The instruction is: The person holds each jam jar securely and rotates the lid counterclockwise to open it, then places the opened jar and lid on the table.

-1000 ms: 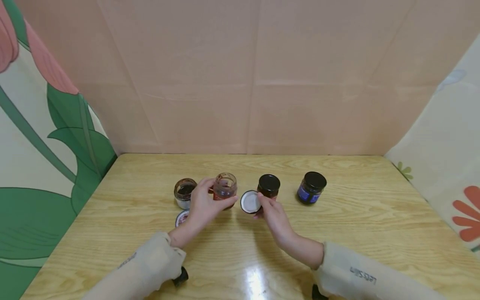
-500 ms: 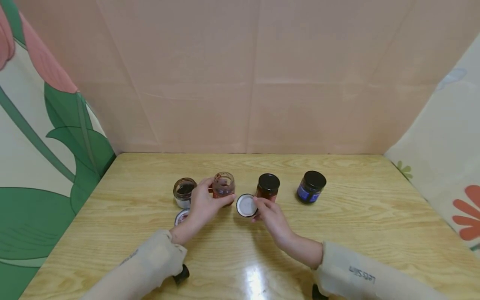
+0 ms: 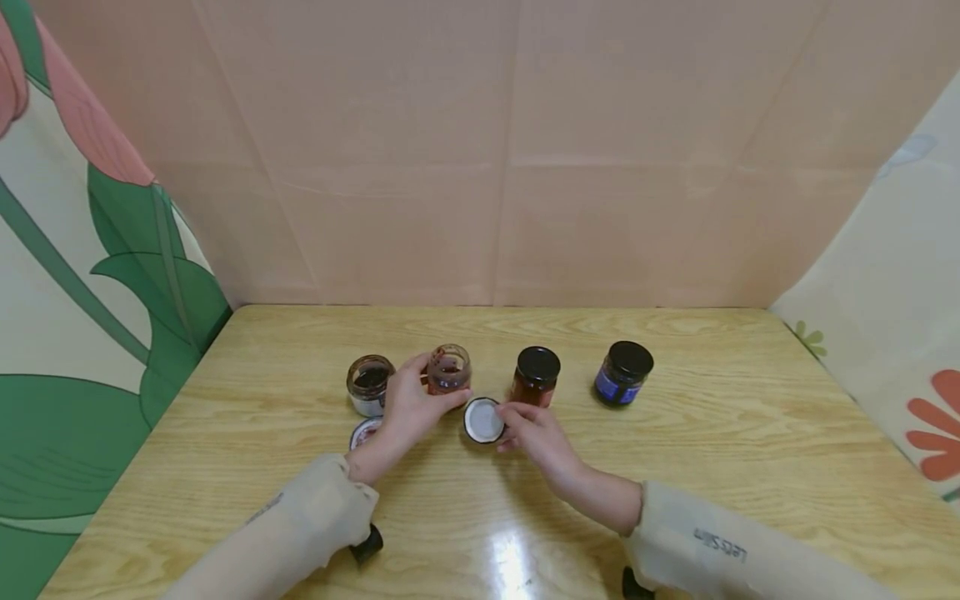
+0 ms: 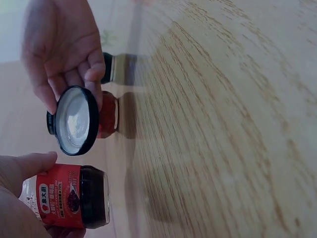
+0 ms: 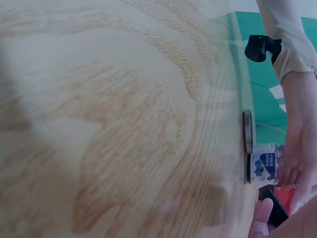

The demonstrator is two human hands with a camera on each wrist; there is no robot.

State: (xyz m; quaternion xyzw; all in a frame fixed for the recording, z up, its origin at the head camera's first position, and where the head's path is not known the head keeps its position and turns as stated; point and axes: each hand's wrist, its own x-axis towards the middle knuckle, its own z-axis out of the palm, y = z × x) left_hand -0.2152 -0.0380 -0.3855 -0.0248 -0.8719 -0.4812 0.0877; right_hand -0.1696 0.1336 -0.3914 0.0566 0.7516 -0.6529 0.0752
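Observation:
My left hand (image 3: 411, 408) grips an uncapped glass jar (image 3: 450, 367), fingers behind it and thumb across the front. The jar's red label (image 4: 60, 193) shows in the left wrist view, dark contents at its base. Smears mark the glass inside the rim. Just right of that jar, my right hand (image 3: 547, 442) pinches a black-rimmed lid (image 3: 483, 419) by its edge. The lid's white inside faces up towards the head camera. In the right wrist view the right thumb (image 5: 262, 215) lies on the dark lid, with the left hand (image 5: 299, 144) beyond.
A second uncapped jar (image 3: 369, 383) stands left of the left hand, a lid (image 3: 364, 432) lying in front of it, partly behind the wrist. Behind the right hand stands a black-capped red jar (image 3: 537, 375). A blue-labelled jar (image 3: 625, 373) stands farther right on the wooden table (image 3: 720, 417).
My right hand has moved the lid slightly left and towards me, away from the black-capped red jar. My left hand keeps its grip on the uncapped jar, nearly still.

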